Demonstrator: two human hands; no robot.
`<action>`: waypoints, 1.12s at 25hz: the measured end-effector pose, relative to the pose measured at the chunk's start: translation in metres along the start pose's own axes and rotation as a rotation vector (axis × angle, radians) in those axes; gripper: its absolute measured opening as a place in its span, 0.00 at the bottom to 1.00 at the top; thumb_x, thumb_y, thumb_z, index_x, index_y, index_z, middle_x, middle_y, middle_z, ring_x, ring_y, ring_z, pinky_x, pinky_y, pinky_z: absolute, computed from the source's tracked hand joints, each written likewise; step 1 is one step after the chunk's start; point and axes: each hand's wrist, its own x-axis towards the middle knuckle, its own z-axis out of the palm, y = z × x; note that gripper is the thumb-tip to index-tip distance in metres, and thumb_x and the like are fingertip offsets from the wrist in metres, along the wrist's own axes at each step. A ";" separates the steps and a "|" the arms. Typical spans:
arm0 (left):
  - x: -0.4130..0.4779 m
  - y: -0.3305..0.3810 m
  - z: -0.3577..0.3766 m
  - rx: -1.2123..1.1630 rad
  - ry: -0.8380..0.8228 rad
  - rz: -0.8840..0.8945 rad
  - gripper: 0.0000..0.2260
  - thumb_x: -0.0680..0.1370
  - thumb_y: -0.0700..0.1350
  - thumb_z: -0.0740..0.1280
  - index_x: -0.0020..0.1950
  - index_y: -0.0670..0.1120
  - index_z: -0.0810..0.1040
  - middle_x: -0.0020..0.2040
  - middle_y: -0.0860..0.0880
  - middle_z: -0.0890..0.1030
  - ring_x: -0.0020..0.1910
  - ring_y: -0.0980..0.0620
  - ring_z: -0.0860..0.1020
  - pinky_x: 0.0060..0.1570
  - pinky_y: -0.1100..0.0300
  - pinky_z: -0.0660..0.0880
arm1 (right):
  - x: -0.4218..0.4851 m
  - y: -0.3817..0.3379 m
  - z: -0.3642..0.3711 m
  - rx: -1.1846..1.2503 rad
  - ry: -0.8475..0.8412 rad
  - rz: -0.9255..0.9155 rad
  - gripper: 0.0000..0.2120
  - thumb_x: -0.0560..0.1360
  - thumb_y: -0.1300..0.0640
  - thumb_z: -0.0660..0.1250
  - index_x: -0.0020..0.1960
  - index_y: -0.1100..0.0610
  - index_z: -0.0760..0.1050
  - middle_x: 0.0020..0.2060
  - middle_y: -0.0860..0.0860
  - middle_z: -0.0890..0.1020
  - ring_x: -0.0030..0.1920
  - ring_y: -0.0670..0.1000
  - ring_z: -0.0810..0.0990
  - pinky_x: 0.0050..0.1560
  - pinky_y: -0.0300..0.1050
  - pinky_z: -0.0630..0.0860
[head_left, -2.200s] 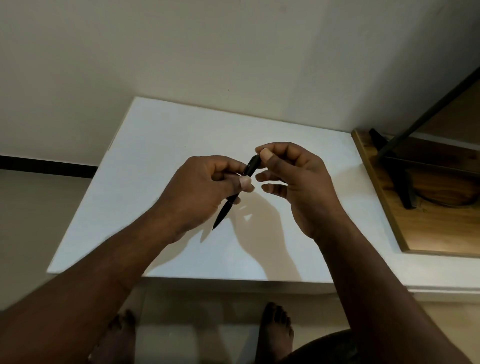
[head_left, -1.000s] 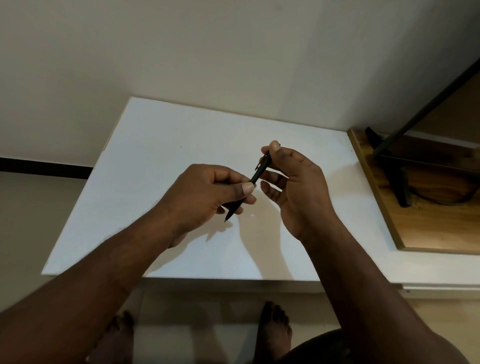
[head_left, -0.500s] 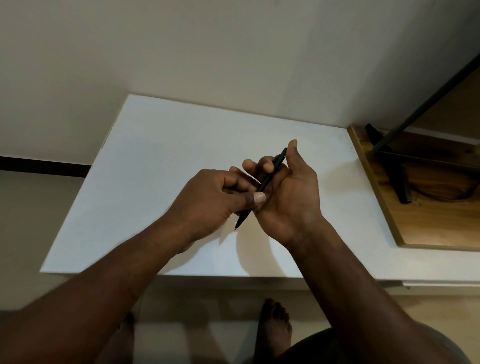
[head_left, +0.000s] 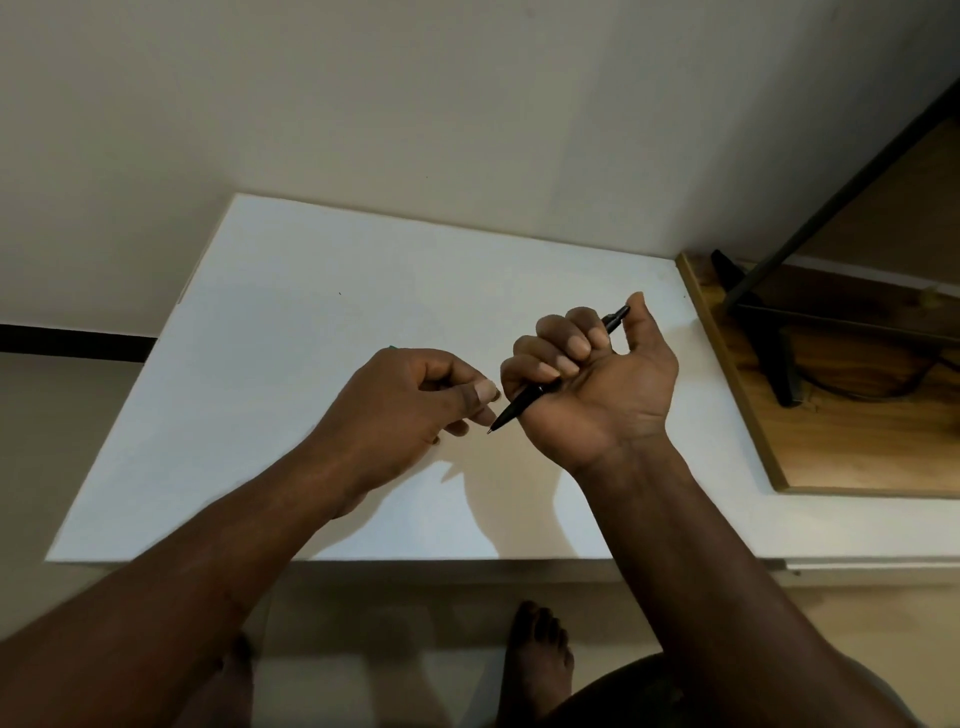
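Over the table (head_left: 291, 312), the left hand (head_left: 410, 400), fingers curled, contents indeterminate, sits just beside the tip of the black pen (head_left: 524, 402): probably light, stiff, smooth-barrelled, best held mid-barrel, where the right hand (head_left: 597, 384) wraps it.
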 end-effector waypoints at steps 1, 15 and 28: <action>0.000 0.000 0.000 -0.001 0.002 0.000 0.06 0.80 0.50 0.69 0.48 0.54 0.86 0.42 0.57 0.88 0.41 0.58 0.84 0.42 0.60 0.75 | 0.000 0.001 0.000 0.003 -0.018 0.007 0.26 0.80 0.37 0.59 0.33 0.53 0.62 0.29 0.47 0.63 0.27 0.48 0.58 0.32 0.41 0.57; 0.001 -0.001 -0.001 0.001 0.019 -0.007 0.07 0.81 0.51 0.68 0.48 0.55 0.86 0.42 0.58 0.88 0.41 0.58 0.85 0.41 0.61 0.75 | -0.001 -0.004 0.004 -0.002 -0.004 -0.062 0.24 0.78 0.40 0.59 0.31 0.52 0.57 0.26 0.46 0.57 0.24 0.47 0.52 0.30 0.41 0.49; -0.001 0.000 -0.003 -0.015 0.007 -0.004 0.07 0.80 0.51 0.69 0.48 0.55 0.86 0.43 0.57 0.88 0.42 0.57 0.85 0.41 0.62 0.75 | -0.001 -0.006 0.007 -0.022 0.007 -0.090 0.22 0.78 0.43 0.58 0.31 0.52 0.57 0.26 0.46 0.56 0.25 0.47 0.52 0.29 0.41 0.49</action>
